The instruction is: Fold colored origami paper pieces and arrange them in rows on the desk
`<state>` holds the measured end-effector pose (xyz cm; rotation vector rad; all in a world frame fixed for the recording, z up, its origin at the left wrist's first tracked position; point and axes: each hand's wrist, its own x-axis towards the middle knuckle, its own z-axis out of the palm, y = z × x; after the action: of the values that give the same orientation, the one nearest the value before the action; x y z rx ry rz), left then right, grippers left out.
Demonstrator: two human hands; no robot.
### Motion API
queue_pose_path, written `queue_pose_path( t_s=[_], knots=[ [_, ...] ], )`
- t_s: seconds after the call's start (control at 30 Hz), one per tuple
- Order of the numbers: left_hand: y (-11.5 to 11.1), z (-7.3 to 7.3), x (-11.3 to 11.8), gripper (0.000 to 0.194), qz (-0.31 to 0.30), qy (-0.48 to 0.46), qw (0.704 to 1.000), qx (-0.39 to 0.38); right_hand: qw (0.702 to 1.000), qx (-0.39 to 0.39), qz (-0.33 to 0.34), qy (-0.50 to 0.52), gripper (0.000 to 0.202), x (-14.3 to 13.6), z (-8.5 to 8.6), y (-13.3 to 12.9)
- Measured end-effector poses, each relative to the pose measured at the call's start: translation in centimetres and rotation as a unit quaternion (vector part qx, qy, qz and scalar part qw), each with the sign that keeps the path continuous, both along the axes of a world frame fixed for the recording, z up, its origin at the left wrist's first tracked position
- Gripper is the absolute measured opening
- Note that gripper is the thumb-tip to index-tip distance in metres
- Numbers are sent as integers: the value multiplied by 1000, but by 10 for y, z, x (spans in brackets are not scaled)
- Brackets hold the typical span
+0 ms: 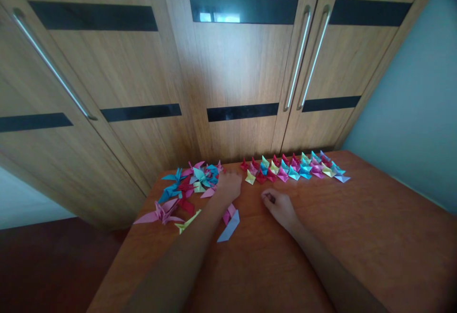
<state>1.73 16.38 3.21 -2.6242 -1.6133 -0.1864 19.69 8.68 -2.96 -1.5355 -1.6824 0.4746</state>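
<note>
My left hand (229, 187) reaches to the right edge of a heap of folded paper cranes (200, 177) in blue, red, pink and pale green. Its back faces me and its fingers are hidden, so any grip on a crane cannot be made out. By my left forearm lie a pink crane (164, 212), a yellow folded paper piece (187, 222) and a pale lilac strip-like folded piece (229, 227). My right hand (280, 204) rests on the table with fingers curled in, nothing visible in them. Beyond it stand rows of small folded paper boats (293, 172) in several colours.
The brown wooden table (339, 246) runs back to a wooden wardrobe (235, 70) with dark bands and long metal handles (299, 61). A pale blue wall (414, 113) stands at the right. The table's left edge drops to a dark red floor (53, 256).
</note>
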Motion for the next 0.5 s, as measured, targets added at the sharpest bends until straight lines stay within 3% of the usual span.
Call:
queue_pose_path(
  t_s=[0.17, 0.37, 0.43, 0.5],
  knots=[
    [4, 4, -3, 17, -4, -36, 999, -9, 1000, 0, 5, 5, 19, 2, -2, 2],
    [-3, 33, -8, 23, -15, -141, 989, 32, 1000, 8, 14, 13, 20, 3, -4, 3],
    [-10, 39, -10, 24, -23, -244, 969, 24, 1000, 6, 18, 18, 20, 3, -3, 2],
    [-23, 38, -12, 23, -22, -407, 912, -37, 999, 7, 23, 25, 21, 2, -1, 1]
  ],
)
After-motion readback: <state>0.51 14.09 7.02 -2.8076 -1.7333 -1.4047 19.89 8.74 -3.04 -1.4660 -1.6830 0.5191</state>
